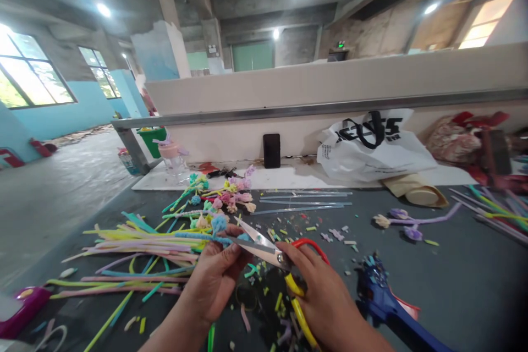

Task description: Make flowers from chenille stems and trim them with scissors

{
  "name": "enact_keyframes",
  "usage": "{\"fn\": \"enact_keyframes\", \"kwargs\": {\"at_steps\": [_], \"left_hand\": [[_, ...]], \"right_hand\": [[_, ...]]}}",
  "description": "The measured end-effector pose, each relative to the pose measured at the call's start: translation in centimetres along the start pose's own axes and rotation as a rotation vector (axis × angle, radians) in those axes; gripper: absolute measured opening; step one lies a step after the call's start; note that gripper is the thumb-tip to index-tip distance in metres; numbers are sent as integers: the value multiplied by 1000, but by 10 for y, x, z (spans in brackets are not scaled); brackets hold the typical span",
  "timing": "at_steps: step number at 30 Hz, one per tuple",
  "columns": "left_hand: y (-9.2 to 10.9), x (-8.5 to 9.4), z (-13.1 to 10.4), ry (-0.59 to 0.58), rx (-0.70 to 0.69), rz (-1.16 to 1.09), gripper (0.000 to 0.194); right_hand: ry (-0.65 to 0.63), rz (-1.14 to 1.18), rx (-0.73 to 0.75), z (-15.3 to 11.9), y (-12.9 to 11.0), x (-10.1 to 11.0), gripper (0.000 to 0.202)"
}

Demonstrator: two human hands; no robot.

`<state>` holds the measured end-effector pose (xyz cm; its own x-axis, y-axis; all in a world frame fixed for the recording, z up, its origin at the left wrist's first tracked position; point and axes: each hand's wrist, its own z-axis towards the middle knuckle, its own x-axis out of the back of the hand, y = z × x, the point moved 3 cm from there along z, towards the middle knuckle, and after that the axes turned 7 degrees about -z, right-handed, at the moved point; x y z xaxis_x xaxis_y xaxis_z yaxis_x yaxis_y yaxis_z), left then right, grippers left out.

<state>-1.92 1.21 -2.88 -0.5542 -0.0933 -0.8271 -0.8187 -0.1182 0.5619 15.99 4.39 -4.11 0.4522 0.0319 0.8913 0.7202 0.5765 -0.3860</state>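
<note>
My left hand pinches a blue pipe-cleaner flower with a fuzzy round head and a stem that runs out to the left. In my right hand is a pair of scissors with red and yellow handles. Its blades are spread and point up and left, close beside the blue flower and my left fingertips. Whether the blades touch the flower I cannot tell. Left of my hands lies a pile of pastel pipe cleaners. Finished-looking fuzzy flowers in several colours lie just beyond.
Small cut scraps litter the dark tabletop. A blue glue gun lies at right, below a purple flower stem. Clear sticks, a black phone, a white bag and a clear bottle are at the back.
</note>
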Motion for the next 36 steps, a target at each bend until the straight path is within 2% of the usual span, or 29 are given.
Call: {"fn": "enact_keyframes", "kwargs": {"at_steps": [12,19,27,32,36], "left_hand": [[4,1,-1,38,-51,180,19],[-2,6,1,38,13,193,18],[-1,3,1,79,2,197,18],[0,2,-2,67,11,199,18],[1,-1,-3,8,8,222,14]], "right_hand": [[-11,-8,-1,0,-5,3,54],[-11,-1,5,-1,-4,-1,54],[0,-10,29,1,-3,1,50],[36,24,63,-3,-1,-3,53],[61,136,84,-5,-4,-3,51]]}}
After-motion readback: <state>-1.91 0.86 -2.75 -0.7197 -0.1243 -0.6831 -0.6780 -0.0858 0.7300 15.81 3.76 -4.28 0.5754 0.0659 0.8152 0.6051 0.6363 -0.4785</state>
